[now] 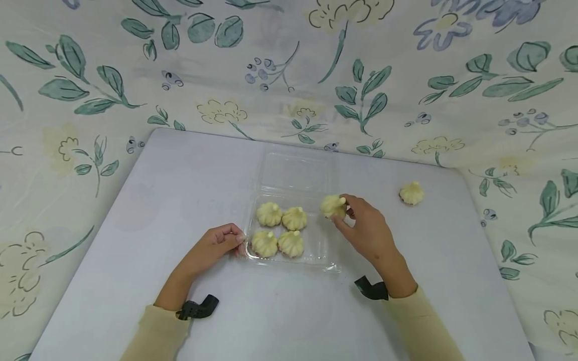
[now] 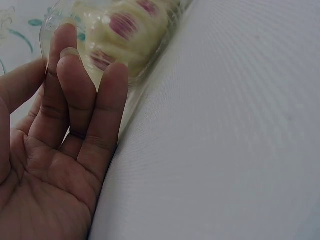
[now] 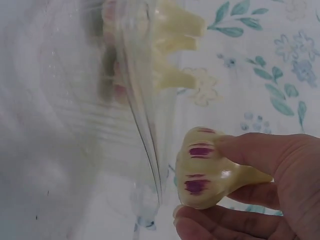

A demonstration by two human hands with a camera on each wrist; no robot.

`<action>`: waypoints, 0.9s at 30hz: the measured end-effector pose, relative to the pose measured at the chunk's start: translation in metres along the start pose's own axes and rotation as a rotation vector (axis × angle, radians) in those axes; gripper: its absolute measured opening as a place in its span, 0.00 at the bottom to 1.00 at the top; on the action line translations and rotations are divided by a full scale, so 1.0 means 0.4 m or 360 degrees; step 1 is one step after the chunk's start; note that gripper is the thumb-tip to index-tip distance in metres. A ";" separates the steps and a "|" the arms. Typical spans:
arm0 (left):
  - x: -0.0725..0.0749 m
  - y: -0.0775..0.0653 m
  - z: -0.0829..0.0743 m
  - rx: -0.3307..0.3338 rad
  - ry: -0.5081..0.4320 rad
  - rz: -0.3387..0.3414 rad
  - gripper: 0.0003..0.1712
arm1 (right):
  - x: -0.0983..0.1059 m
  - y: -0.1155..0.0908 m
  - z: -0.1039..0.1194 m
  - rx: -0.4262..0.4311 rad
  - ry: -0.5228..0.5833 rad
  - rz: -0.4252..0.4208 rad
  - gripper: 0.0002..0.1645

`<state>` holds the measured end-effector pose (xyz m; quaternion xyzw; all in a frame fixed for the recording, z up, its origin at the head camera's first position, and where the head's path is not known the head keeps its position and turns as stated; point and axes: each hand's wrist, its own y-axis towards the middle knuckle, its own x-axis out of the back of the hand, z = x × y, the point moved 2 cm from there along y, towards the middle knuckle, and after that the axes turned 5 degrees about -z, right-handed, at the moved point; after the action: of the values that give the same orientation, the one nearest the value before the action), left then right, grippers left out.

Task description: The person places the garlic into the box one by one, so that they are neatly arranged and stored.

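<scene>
An open clear plastic clamshell box [image 1: 316, 250] lies on the white table with several garlic bulbs [image 1: 291, 244] in two rows on its left side. My left hand [image 1: 221, 240] pinches the box's left edge near the front corner. In the left wrist view, the fingers [image 2: 107, 107] stand against the clear wall, beside a purple-marked bulb [image 2: 127, 30]. My right hand [image 1: 368, 225] grips one garlic bulb [image 1: 333, 206] between thumb and fingers, above the box's right edge. Purple streaks show on this held bulb [image 3: 200, 172] in the right wrist view.
Another garlic bulb [image 1: 412, 193] sits by itself at the table's back right. The box's lid [image 1: 295, 170] lies folded back toward the far edge of the table [image 1: 194, 165]. Floral cloth [image 1: 280, 110] hangs behind and around the table.
</scene>
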<state>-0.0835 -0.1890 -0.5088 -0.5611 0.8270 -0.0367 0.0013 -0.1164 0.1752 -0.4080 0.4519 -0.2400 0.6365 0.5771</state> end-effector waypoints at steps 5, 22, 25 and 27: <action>0.000 0.000 0.001 0.0010 -0.0001 0.0002 0.09 | -0.026 -0.003 0.022 0.0086 -0.0108 0.0057 0.32; 0.000 0.002 0.003 0.0008 0.0006 -0.0001 0.09 | -0.069 -0.003 0.045 0.0225 -0.0300 0.0101 0.31; 0.000 0.003 0.003 0.0008 0.0010 -0.0002 0.09 | -0.074 -0.003 0.043 0.0265 -0.0328 0.0078 0.30; 0.001 0.004 0.003 0.0004 0.0013 -0.0005 0.09 | -0.077 -0.002 0.042 0.0310 -0.0355 0.0060 0.28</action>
<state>-0.0850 -0.1890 -0.5099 -0.5621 0.8261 -0.0402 -0.0014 -0.1129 0.1457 -0.4265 0.5690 -0.2482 0.6134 0.4882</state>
